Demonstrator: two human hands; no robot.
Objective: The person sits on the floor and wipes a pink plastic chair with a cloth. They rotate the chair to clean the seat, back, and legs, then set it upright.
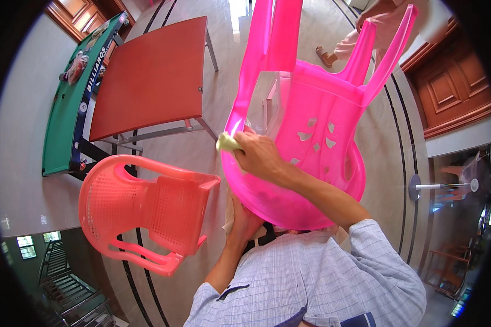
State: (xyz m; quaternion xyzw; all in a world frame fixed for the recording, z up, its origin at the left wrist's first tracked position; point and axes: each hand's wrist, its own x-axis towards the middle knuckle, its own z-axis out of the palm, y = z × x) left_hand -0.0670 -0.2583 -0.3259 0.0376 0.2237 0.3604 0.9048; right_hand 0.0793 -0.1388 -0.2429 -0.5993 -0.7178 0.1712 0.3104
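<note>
Tilted in front of my body is a bright pink plastic armchair, its legs pointing away from me and its rounded back rim near my waist. Cut-out petal shapes pierce its backrest. My right hand grips a pale yellow-green cloth against the armrest at the chair's left side. Lower down, my left hand holds the underside of the rim; its fingertips are partly hidden by the chair.
A coral plastic armchair stands at my left. Beyond it are a red-brown table and a green billiard table with bagged items. Another person stands past the pink chair's legs. A wooden door is at right.
</note>
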